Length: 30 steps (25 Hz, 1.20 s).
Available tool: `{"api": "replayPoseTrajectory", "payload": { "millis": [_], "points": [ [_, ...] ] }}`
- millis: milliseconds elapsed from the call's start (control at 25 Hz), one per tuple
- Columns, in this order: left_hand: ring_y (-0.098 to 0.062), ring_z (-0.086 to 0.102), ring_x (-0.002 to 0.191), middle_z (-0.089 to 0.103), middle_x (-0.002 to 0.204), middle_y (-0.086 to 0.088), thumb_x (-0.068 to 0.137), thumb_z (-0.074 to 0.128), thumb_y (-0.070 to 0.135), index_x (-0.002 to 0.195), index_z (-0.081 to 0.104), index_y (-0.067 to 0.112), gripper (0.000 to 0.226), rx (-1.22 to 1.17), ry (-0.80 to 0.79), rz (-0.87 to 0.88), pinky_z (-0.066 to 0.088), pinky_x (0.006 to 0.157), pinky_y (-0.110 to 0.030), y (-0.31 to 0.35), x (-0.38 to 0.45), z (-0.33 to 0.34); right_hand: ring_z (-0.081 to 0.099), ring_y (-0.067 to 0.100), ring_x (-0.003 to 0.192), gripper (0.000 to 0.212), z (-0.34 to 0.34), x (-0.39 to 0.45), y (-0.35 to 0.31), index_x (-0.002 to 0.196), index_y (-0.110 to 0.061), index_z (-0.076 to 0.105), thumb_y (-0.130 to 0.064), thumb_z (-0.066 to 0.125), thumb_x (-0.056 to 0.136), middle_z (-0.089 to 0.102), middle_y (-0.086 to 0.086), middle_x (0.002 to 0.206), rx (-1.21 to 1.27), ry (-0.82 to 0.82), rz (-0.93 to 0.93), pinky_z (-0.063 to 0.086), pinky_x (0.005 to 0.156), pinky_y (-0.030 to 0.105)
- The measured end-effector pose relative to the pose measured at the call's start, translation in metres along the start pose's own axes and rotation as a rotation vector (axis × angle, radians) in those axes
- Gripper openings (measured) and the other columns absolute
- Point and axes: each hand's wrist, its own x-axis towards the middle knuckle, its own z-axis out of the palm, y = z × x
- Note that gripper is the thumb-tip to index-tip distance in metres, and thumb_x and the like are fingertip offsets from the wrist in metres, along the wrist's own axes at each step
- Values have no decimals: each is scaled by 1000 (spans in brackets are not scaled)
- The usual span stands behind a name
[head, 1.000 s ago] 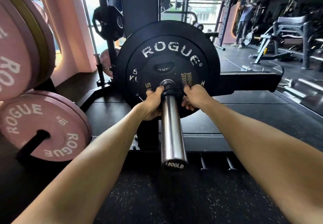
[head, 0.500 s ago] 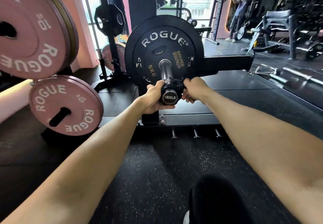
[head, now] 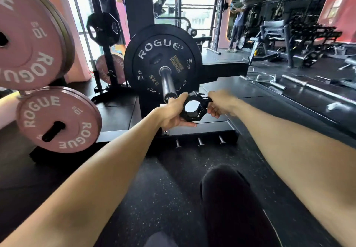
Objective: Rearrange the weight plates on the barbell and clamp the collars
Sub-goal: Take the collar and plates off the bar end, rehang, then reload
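Head view. Beyond both hands, a large black rubber weight plate (head: 162, 57) sits on the chrome barbell sleeve (head: 168, 83). White raised lettering on it reads "ROGUE". A smaller black plate (head: 163, 67) lies flat against its face, with gold print "HAMMER STRENGTH" and "5KG". The sleeve's end cap shows "150", the rest hidden behind the left hand.

Left hand (head: 173, 111): fingers curled around the left side of a black plastic clamp collar (head: 193, 108), thumb on top. Right hand (head: 219, 103): fingers pinch the collar's lever side. The collar is off the bar, just right of and below the sleeve end, and light floor shows through its round opening.

Left of the hands, two pink round bumper plates (head: 57, 119) hang on storage pegs, both marked "ROGUE" and "10" in white. The upper one (head: 28, 40) is partly cut off by the picture's edge.

Change from 0.5 s ago: the collar then ringed the very tip of the sleeve, with "1500LB" readable through it. It is now clear of the bar, held between both hands. The plates on the sleeve are unmoved.
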Motion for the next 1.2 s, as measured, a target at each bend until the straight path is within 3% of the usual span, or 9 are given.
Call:
{"api": "replayPoseTrajectory", "payload": {
  "millis": [240, 360, 480, 680, 760, 840, 1000, 1080, 1200],
  "points": [
    [-33, 71, 101, 55, 135, -22, 90, 70, 37, 140, 27, 6, 73, 34, -46, 156, 59, 83, -49, 57, 61, 39, 43, 9, 29, 31, -82, 14, -10, 72, -6, 47, -14, 42, 102, 49, 0, 41, 102, 112, -92, 32, 32, 15],
    [-24, 70, 103, 59, 132, -13, 80, 81, 11, 125, 24, 19, 73, 71, -52, 262, 57, 90, -44, 87, 107, 48, 51, 15, 46, 23, -121, 47, -14, 85, -1, 51, -14, 45, 103, 55, 9, 61, 170, 91, -136, 44, 41, 21],
    [-26, 65, 113, 58, 131, -11, 78, 77, -7, 130, 28, 20, 76, 84, -55, 312, 52, 98, -50, 116, 164, 53, 55, 22, 63, 16, -154, 100, -13, 99, -3, 54, -17, 48, 103, 56, 12, 77, 240, 73, -154, 53, 56, 28],
    [-20, 66, 99, 53, 135, -13, 79, 70, -16, 145, 32, 8, 80, 165, -28, 381, 62, 70, -33, 152, 277, 55, 61, 17, 72, 24, -195, 217, -4, 116, 0, 61, -16, 58, 97, 62, 8, 81, 183, 215, -168, 59, 57, 23],
    [-20, 64, 104, 55, 133, -12, 79, 72, -15, 145, 33, 7, 79, 261, 19, 414, 60, 80, -34, 166, 321, 51, 65, 19, 76, 26, -206, 262, -1, 118, 0, 62, -14, 59, 96, 65, 9, 85, 124, 249, -172, 58, 55, 21],
    [-22, 60, 115, 58, 128, -10, 78, 75, -10, 145, 34, 9, 80, 356, 56, 417, 54, 95, -36, 180, 368, 46, 68, 24, 85, 26, -216, 309, 3, 119, -1, 61, -13, 58, 97, 66, 12, 96, 67, 264, -166, 60, 64, 27],
    [-24, 55, 121, 58, 123, -6, 78, 76, -8, 144, 31, 9, 81, 501, 96, 381, 46, 100, -28, 206, 462, 32, 68, 26, 91, 22, -227, 403, 12, 117, -2, 62, -12, 55, 99, 66, 16, 106, -20, 268, -140, 58, 79, 38],
    [-23, 53, 122, 57, 126, -7, 79, 75, -6, 143, 29, 10, 80, 582, 112, 345, 42, 108, -33, 212, 496, 28, 69, 24, 86, 23, -229, 437, 18, 117, -1, 63, -12, 57, 98, 67, 14, 107, -36, 298, -123, 60, 75, 35],
    [-24, 52, 123, 56, 129, -8, 83, 74, 0, 144, 27, 12, 78, 668, 137, 263, 41, 110, -38, 214, 542, 23, 63, 11, 69, 24, -229, 485, 33, 117, -3, 66, -13, 59, 97, 64, 6, 106, -113, 345, -125, 51, 48, 13]
  ]
}}
